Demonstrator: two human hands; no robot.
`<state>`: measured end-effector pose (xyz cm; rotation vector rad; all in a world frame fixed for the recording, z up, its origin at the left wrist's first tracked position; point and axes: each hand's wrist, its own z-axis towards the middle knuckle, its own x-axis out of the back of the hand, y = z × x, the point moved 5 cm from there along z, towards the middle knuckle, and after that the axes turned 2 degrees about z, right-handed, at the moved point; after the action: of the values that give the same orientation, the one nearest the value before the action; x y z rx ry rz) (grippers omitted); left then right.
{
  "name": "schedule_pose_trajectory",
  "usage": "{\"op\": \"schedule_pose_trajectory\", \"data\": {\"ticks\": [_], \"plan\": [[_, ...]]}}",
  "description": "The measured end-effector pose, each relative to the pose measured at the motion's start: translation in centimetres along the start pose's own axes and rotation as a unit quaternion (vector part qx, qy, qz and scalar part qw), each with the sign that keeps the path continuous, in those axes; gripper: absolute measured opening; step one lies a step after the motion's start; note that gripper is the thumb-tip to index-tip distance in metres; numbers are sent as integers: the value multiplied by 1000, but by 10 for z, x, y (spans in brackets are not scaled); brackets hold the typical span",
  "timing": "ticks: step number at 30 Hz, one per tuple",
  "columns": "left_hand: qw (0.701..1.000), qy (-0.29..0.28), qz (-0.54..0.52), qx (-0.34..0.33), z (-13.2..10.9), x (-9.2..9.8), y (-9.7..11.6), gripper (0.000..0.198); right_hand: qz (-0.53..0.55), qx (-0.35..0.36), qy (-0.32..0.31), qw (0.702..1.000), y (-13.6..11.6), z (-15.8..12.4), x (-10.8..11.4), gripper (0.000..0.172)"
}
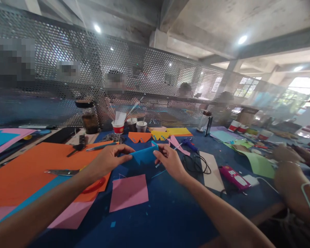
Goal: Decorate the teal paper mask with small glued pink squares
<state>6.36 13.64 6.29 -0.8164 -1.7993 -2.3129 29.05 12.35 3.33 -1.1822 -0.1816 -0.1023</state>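
A folded piece of blue paper is stretched between my two hands above the dark blue table. My left hand pinches its left end between thumb and fingers. At the right end, my right hand pinches it too. A thin pale stick shows on both sides of my right hand; I cannot tell whether the hand grips it. Below the blue paper lies a pink paper sheet. Scissors with red-orange handles rest on orange paper, partly behind my left forearm.
Cut orange and yellow paper shapes lie beyond my hands, before paper cups. A blue glue gun with black cable is right, near a magenta device. A co-worker's arm reaches in. Perforated metal screen stands behind.
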Motion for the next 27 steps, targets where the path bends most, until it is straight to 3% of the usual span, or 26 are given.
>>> {"op": "schedule_pose_trajectory", "data": {"ticks": [5, 14, 17, 20, 23, 25, 27], "plan": [[997, 22, 60, -31, -13, 3, 10, 18, 13, 11, 19, 1000, -3, -2, 1, 44], [992, 25, 115, -34, -28, 1, 13, 24, 59, 40, 14, 997, -19, -7, -4, 37], [986, 89, 116, -78, -33, 7, 15, 34, 89, 20, 21, 996, -21, -6, -2, 39], [981, 176, 37, -66, -40, 16, 10, 62, 119, -8, 34, 992, -21, -5, 1, 41], [971, 173, -152, 70, -46, 13, -12, 75, 138, -20, 42, 989, -21, -5, 2, 41], [945, 136, -257, 147, -52, 2, -22, 53, 148, -27, 41, 988, -19, -6, 1, 42], [930, 84, -326, 149, -56, -11, -21, 24, 151, -34, 34, 987, -17, -8, -2, 44]]}}
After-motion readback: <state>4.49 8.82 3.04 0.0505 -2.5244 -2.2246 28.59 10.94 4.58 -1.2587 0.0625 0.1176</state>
